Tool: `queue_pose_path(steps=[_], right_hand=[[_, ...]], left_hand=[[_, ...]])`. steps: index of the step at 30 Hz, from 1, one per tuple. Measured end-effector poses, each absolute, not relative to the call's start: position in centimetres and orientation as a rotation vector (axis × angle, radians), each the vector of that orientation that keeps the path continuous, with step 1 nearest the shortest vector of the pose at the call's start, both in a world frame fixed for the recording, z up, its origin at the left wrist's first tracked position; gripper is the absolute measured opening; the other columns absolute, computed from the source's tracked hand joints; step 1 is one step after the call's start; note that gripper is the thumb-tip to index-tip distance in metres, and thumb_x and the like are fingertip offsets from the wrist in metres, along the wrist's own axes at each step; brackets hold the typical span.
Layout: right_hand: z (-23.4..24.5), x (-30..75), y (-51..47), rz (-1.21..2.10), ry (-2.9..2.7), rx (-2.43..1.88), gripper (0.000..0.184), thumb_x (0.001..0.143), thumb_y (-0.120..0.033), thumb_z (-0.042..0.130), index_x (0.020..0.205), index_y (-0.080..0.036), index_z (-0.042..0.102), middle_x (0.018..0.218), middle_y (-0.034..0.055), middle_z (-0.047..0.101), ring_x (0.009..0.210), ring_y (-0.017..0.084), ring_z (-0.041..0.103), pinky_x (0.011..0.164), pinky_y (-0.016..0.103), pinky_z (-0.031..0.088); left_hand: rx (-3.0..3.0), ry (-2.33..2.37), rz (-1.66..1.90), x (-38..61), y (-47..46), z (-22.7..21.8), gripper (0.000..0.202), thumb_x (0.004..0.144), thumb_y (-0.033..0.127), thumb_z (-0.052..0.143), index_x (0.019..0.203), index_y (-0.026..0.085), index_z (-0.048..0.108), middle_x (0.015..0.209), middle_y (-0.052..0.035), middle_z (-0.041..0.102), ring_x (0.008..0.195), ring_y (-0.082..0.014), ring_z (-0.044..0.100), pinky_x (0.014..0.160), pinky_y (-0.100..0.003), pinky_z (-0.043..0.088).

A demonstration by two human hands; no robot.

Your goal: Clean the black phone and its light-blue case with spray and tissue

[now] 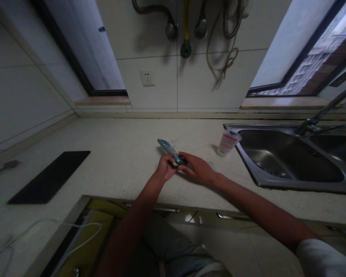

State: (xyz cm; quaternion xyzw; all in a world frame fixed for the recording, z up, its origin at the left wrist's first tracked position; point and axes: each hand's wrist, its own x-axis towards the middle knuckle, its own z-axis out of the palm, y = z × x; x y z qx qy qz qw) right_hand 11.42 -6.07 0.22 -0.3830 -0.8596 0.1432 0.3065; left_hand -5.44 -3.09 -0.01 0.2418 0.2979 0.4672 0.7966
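Observation:
A slim teal remote-like handset (pixel 167 148) with small buttons lies angled over the pale countertop (pixel 123 154). My left hand (pixel 165 167) is closed round its near end. My right hand (pixel 198 167) comes in from the right, its fingers pinched against the same near end of the handset. Both hands hover just above the counter, a little left of the sink.
A plastic cup (pixel 227 142) with a pink label stands by the steel sink (pixel 288 161), whose tap (pixel 325 109) rises at the right. A black mat (pixel 50 176) lies at left, white cables (pixel 46 231) near the front edge. Hoses (pixel 187 30) and a socket (pixel 147 78) are on the wall.

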Motion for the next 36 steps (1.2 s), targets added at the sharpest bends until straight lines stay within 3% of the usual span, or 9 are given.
queue_pose_path(steps=[5,10,13,23,26,29,33,36], right_hand=[[-0.3,11.6,-5.7,0.285,-2.333,-0.998,0.043,0.102,-0.043,0.042,0.136,-0.017,0.052,0.124,0.0170,0.069,0.112,0.030,0.065,0.095,0.047,0.051],[-0.3,11.6,-5.7,0.275,-2.316,-0.908,0.045,0.102,-0.041,0.043,0.140,-0.018,0.049,0.136,0.0177,0.062,0.125,0.029,0.058,0.103,0.050,0.048],[-0.2,11.8,-5.6,0.244,-2.330,-0.912,0.039,0.101,-0.039,0.046,0.133,-0.018,0.055,0.132,0.0183,0.065,0.120,0.030,0.062,0.100,0.053,0.050],[0.1,12.3,-5.3,0.065,-2.493,-0.972,0.032,0.099,-0.028,0.051,0.126,-0.013,0.059,0.123,0.0209,0.069,0.112,0.029,0.066,0.094,0.046,0.053],[1.2,13.4,-4.9,0.065,-2.484,-1.120,0.031,0.100,-0.028,0.047,0.125,-0.014,0.060,0.111,0.0187,0.073,0.101,0.027,0.068,0.088,0.041,0.053],[1.8,14.3,-4.8,0.108,-2.437,-1.212,0.033,0.102,-0.032,0.042,0.122,-0.016,0.062,0.099,0.0157,0.074,0.091,0.025,0.069,0.082,0.037,0.051],[1.6,14.4,-5.2,0.138,-2.283,-1.174,0.038,0.103,-0.039,0.036,0.122,-0.018,0.062,0.105,0.0155,0.073,0.092,0.026,0.068,0.082,0.037,0.051],[1.4,14.3,-5.4,0.139,-2.098,-1.252,0.043,0.103,-0.044,0.033,0.124,-0.018,0.061,0.103,0.0147,0.073,0.088,0.026,0.069,0.079,0.036,0.051]], left_hand=[[0.488,0.651,0.924,-6.1,-3.1,0.1,0.032,0.043,0.010,0.050,0.072,0.015,0.063,0.071,-0.0043,0.065,0.065,-0.0168,0.058,0.061,-0.030,0.051],[0.506,0.708,0.904,-6.4,-3.3,0.1,0.037,0.045,0.009,0.051,0.079,0.016,0.065,0.076,-0.0047,0.066,0.070,-0.0183,0.059,0.075,-0.038,0.053],[0.531,0.689,0.852,-6.6,-3.4,0.3,0.037,0.047,0.009,0.051,0.080,0.016,0.064,0.077,-0.0055,0.067,0.073,-0.0202,0.061,0.086,-0.045,0.053],[0.601,0.685,0.675,-7.8,-3.2,0.1,0.049,0.047,0.005,0.051,0.093,0.015,0.065,0.077,-0.0064,0.070,0.081,-0.0234,0.067,0.099,-0.054,0.047],[0.632,0.688,0.564,-8.0,-3.4,0.2,0.061,0.045,0.005,0.051,0.103,0.016,0.064,0.085,-0.0087,0.073,0.096,-0.0287,0.068,0.099,-0.058,0.045],[0.646,0.673,0.478,-8.0,-3.5,0.4,0.059,0.047,0.011,0.052,0.105,0.013,0.063,0.089,-0.0136,0.073,0.100,-0.0328,0.069,0.097,-0.057,0.045],[0.704,0.756,0.539,-8.1,-3.5,0.2,0.049,0.050,0.015,0.055,0.098,0.014,0.062,0.082,-0.0126,0.072,0.082,-0.0300,0.070,0.086,-0.050,0.051],[0.733,0.826,0.652,-8.4,-3.6,0.4,0.031,0.064,0.025,0.063,0.094,0.017,0.059,0.079,-0.0096,0.070,0.070,-0.0239,0.066,0.073,-0.042,0.052]])
